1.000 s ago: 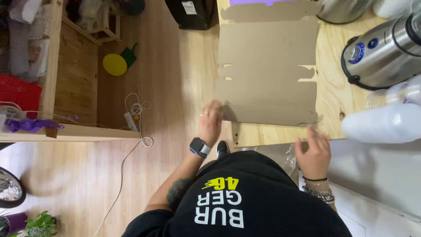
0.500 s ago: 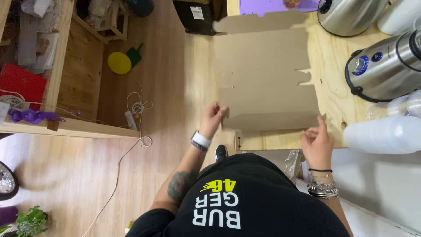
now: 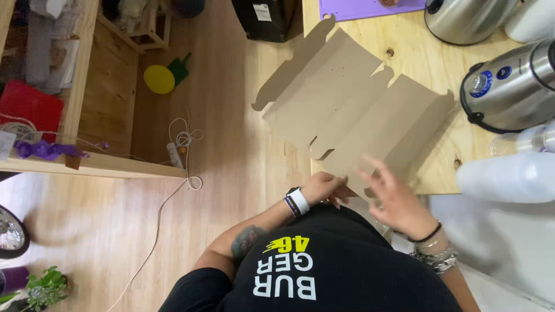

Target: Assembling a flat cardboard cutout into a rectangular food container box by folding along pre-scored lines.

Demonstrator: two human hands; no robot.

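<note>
A flat brown cardboard box blank (image 3: 347,104) with cut flaps lies at an angle on the light wooden table (image 3: 428,63), one end jutting past the table's left edge. My left hand (image 3: 326,186), with a watch on its wrist, grips the blank's near corner at the table edge. My right hand (image 3: 393,199) hovers at the near edge with fingers spread and slightly blurred, touching or just above the cardboard. Bracelets sit on that wrist.
A steel urn (image 3: 511,86) lies at the table's right, another steel pot (image 3: 462,20) and a purple mat (image 3: 364,7) at the back. A white container (image 3: 509,176) sits lower right. On the floor: black bin (image 3: 269,17), power strip with cable (image 3: 176,153), wooden shelf (image 3: 104,164).
The cardboard blank has been swung from square on the table to a diagonal, its far end now over the left edge. Both hands have come closer together at its near corner.
</note>
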